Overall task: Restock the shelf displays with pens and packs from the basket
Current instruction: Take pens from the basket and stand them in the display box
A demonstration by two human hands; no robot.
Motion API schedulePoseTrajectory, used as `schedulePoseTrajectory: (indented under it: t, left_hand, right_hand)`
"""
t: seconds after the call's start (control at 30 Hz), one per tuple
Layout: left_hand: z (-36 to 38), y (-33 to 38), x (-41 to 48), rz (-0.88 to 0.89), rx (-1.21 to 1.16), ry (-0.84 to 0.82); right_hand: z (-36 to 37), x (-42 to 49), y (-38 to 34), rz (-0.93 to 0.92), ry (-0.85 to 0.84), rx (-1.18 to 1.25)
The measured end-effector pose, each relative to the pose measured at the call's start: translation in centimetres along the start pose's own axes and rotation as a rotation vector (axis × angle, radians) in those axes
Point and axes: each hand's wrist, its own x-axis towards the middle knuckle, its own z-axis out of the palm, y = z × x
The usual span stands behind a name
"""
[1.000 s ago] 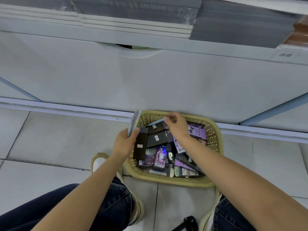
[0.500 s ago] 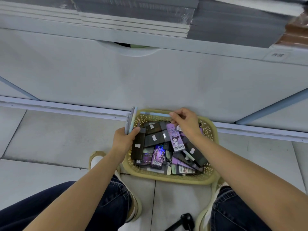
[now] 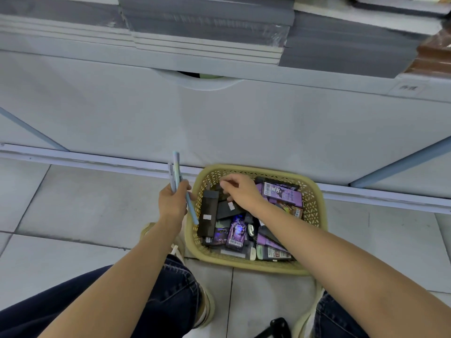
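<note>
gripping a small bunch of pale blue pens [image 3: 176, 167], the left hand [image 3: 172, 203] is hovering just beside the yellow plastic basket [image 3: 314, 215], at its 9 o'clock side. the pens are pointing to 12 o'clock, and one is sticking out below the hand toward 5 o'clock. the right hand [image 3: 240, 191] is reaching into the basket at 11 o'clock, fingers bent down over the black packs [image 3: 208, 213]; i cannot tell if they are holding anything. purple packs [image 3: 283, 195] are lying at 2 o'clock inside. the basket is sitting on grey floor tiles [image 3: 85, 203], close to the white shelf base [image 3: 219, 123] at 12 o'clock.
</note>
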Motion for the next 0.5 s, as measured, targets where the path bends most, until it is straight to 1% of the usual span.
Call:
schedulePoseTrajectory:
  t: [0.1, 0.17, 0.23, 0.3, 0.43, 0.5]
  left_hand:
    - [-0.7, -1.2, 0.5, -0.013, 0.011, -0.049]
    - [-0.8, -1.8, 0.8, -0.02, 0.029, -0.072]
    - [-0.7, -2.2, 1.0, -0.027, 0.049, -0.091]
    - [-0.6, -2.4, 1.1, -0.037, 0.056, -0.119]
    - [-0.6, -2.3, 1.2, -0.021, 0.06, -0.168]
    - [-0.7, -2.3, 1.2, -0.019, 0.048, -0.178]
  right_hand:
    - [1.9, 2.1, 0.5, 0.044, -0.036, -0.097]
    - [3.1, 3.0, 0.8, 0.052, -0.02, -0.14]
    - [3.9, 3.6, 1.1, 0.092, 0.032, -0.109]
    - [4.3, 3.8, 1.4, 0.121, 0.046, -0.081]
    - [4.5, 4.1, 1.4, 0.118, -0.029, -0.121]
    - [4.3, 4.1, 1.2, 0.138, -0.053, -0.091]
